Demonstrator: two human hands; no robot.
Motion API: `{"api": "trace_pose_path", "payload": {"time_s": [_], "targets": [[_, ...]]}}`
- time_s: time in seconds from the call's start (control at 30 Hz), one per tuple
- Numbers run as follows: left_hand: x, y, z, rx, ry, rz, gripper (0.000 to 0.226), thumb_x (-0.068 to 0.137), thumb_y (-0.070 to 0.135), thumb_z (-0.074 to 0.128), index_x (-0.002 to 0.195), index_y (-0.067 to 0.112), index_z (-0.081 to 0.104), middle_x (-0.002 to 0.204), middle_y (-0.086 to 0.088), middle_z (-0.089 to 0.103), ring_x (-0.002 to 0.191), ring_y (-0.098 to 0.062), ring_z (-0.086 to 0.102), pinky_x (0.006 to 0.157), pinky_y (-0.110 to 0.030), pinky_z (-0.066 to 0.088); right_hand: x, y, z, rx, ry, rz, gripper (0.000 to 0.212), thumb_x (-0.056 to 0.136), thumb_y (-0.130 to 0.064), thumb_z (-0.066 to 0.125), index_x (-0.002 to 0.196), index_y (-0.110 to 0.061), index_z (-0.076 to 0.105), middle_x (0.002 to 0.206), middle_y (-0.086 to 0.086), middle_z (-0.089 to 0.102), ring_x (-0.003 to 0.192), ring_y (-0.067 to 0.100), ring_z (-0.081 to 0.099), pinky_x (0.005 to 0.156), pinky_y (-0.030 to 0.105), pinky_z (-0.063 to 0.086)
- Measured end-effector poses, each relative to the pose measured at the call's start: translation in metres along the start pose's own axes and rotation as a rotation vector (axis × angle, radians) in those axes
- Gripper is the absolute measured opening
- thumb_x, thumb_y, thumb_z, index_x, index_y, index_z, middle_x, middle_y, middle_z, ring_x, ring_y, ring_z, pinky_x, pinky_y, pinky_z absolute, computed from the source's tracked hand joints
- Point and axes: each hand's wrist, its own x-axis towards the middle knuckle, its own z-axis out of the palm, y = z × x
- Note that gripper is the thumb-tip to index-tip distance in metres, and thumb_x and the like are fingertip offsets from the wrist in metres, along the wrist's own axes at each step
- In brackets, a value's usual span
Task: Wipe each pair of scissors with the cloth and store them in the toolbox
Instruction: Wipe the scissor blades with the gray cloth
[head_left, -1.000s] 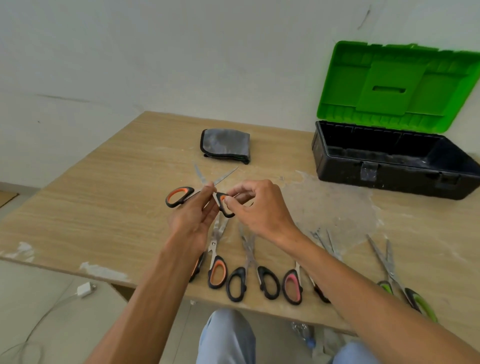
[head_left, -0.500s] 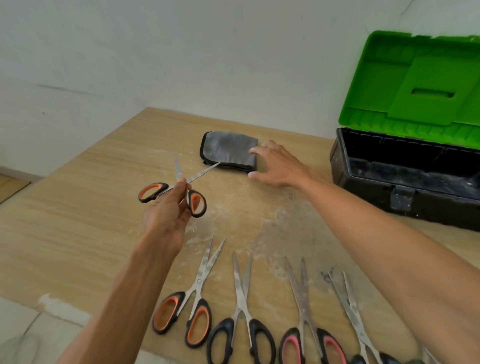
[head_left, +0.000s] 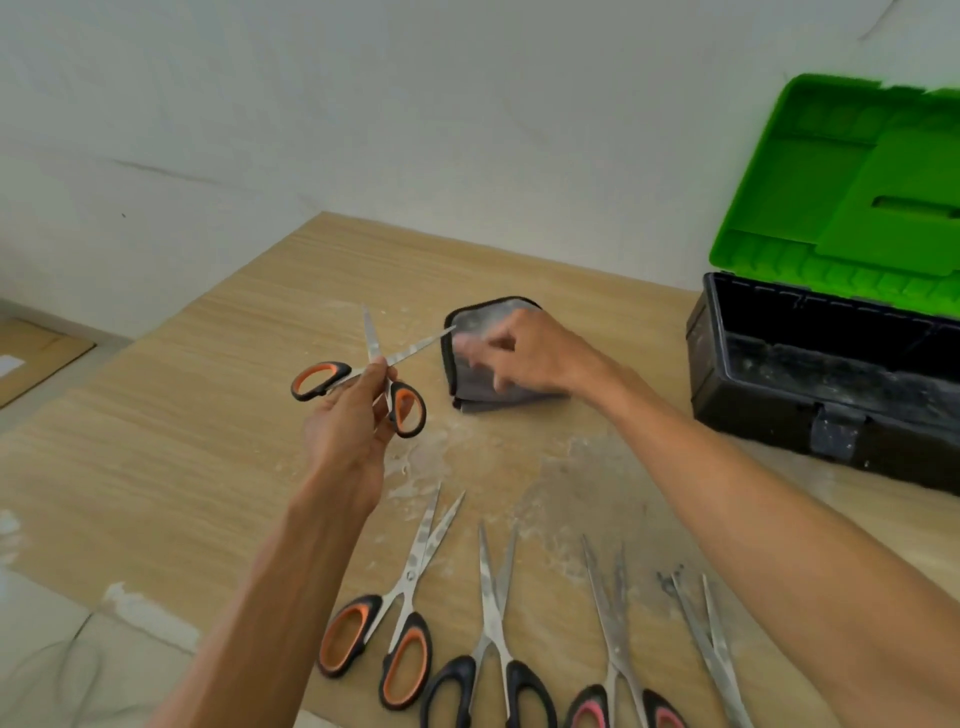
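Left hand (head_left: 345, 426) is raised off the surface (head_left: 156, 441), thumb and fingertips pinching the held scissors (head_left: 371, 371) at the pivot. Blades are parted in a V pointing away from me, with the orange-and-black loops splayed either side of my fingers. One blade tip lines up with the edge of the cloth (head_left: 485, 387); cannot tell if it touches. Right hand (head_left: 535, 356) sits on that grey, dark-edged folded cloth, fingers curled over it and gripping, fingertips blurred. Off to the right of this hand, well apart, is the toolbox (head_left: 810, 395): black body, green lid (head_left: 841, 197) standing open. Nearer to me than both hands, a row lies flat, blades pointing away: orange pair (head_left: 400, 613), black pair (head_left: 493, 639), pink pair (head_left: 618, 665), then a last pair (head_left: 711, 649) with its handles cut off by the frame. A white dusty patch (head_left: 421, 467) lies between my hands and the row.
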Motion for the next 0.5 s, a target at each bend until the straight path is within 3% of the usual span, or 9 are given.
{"api": "trace_pose_path", "payload": {"time_s": [0.07, 0.13, 0.2, 0.27, 0.37, 0.43, 0.5], "targets": [[-0.004, -0.002, -0.007, -0.021, -0.014, 0.014, 0.009, 0.091, 0.015, 0.068, 0.092, 0.007, 0.067, 0.080, -0.002, 0.070, 0.068, -0.009, 0.066, 0.055, -0.021, 0.055, -0.008, 0.004, -0.007, 0.047, 0.005, -0.039, 0.030, 0.102, -0.039, 0.061, 0.111, -0.018, 0.080, 0.114, 0.000, 0.078, 0.097, 0.016, 0.068, 0.087, 0.031, 0.051], [-0.009, -0.006, -0.015, -0.026, -0.025, 0.016, 0.010, 0.091, 0.016, 0.068, 0.095, 0.006, 0.067, 0.081, -0.002, 0.069, 0.069, -0.009, 0.066, 0.055, -0.021, 0.054, -0.020, 0.013, -0.012, -0.071, -0.098, -0.008, 0.043, 0.097, -0.037, 0.068, 0.139, -0.024, 0.066, 0.151, 0.002, 0.056, 0.139, 0.017, 0.050, 0.115, 0.039, 0.039], [-0.016, -0.009, -0.023, -0.028, -0.023, 0.002, 0.009, 0.091, 0.015, 0.069, 0.094, 0.007, 0.067, 0.081, -0.002, 0.069, 0.069, -0.009, 0.066, 0.053, -0.019, 0.054, -0.033, 0.024, -0.006, -0.192, -0.161, 0.065, 0.061, 0.093, -0.045, 0.073, 0.149, -0.025, 0.056, 0.163, 0.003, 0.042, 0.151, 0.021, 0.035, 0.123, 0.042, 0.028], [-0.024, -0.009, -0.029, -0.039, -0.029, -0.022, 0.008, 0.091, 0.015, 0.068, 0.092, 0.007, 0.067, 0.081, -0.002, 0.069, 0.069, -0.009, 0.065, 0.051, -0.019, 0.053, -0.045, 0.033, 0.004, -0.192, -0.035, 0.042, 0.053, 0.091, -0.040, 0.078, 0.139, -0.021, 0.067, 0.150, 0.007, 0.056, 0.142, 0.024, 0.049, 0.116, 0.037, 0.035], [-0.033, -0.005, -0.034, -0.040, -0.056, -0.024, 0.008, 0.092, 0.016, 0.068, 0.091, 0.008, 0.066, 0.081, -0.002, 0.068, 0.068, -0.009, 0.065, 0.052, -0.019, 0.053, -0.060, 0.035, 0.009, -0.089, 0.117, -0.030, 0.020, 0.092, -0.032, 0.078, 0.102, -0.015, 0.084, 0.111, 0.005, 0.077, 0.102, 0.022, 0.069, 0.091, 0.043, 0.054], [-0.038, -0.002, -0.038, -0.035, -0.073, -0.016, 0.008, 0.092, 0.017, 0.067, 0.092, 0.008, 0.067, 0.080, -0.001, 0.068, 0.068, -0.008, 0.064, 0.053, -0.019, 0.054, -0.070, 0.030, 0.009, 0.008, 0.104, -0.017, 0.030, 0.096, -0.038, 0.071, 0.089, -0.011, 0.082, 0.098, 0.006, 0.077, 0.090, 0.023, 0.070, 0.080, 0.049, 0.055], [-0.043, 0.000, -0.043, -0.044, -0.089, -0.008, 0.009, 0.092, 0.016, 0.067, 0.094, 0.008, 0.067, 0.080, -0.001, 0.068, 0.067, -0.008, 0.064, 0.052, -0.019, 0.054, -0.081, 0.024, 0.012, 0.040, 0.076, -0.017, 0.052, 0.099, -0.050, 0.058, 0.082, -0.003, 0.073, 0.094, 0.014, 0.074, 0.089, 0.029, 0.068, 0.081, 0.052, 0.054]]}}
